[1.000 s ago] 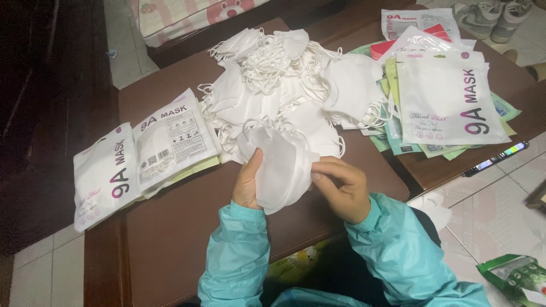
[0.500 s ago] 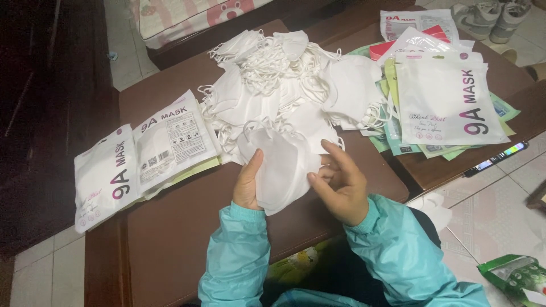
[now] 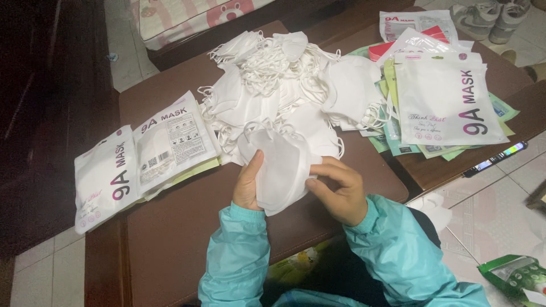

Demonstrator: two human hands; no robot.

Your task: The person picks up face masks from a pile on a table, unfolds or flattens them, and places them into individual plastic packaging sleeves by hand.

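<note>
A small stack of folded white face masks [image 3: 282, 170] is held just above the near part of a dark brown worktop [image 3: 187, 227], directly in front of a person in turquoise sleeves [image 3: 239, 256]. The left hand [image 3: 249, 183] clasps the stack's left edge, thumb laid up along its face and fingers hidden behind it, so that grip is pressed onto the masks. The right hand [image 3: 340, 190] meets the stack's right edge, its fingertips [image 3: 314, 170] curled in and pinching the rim of the masks.

Just behind the held stack, a loose heap of white masks [image 3: 284, 85] with tangled ear loops covers the middle of the worktop, its nearest pieces touching the stack's upper end. To the left, two flat white printed pouches [image 3: 142, 165] lie overlapping, a pale green sheet showing beneath them. To the right, on a second brown worktop [image 3: 512, 79] set just beside the first, a fanned pile of white, green and red pouches [image 3: 443, 96] rests near the heap. A marker pen [image 3: 493, 160] lies at that worktop's near edge. A green packet [image 3: 515, 278] sits on the tiled floor [image 3: 489, 216] at lower right, and pale shoes [image 3: 483, 20] stand at the upper right corner.
</note>
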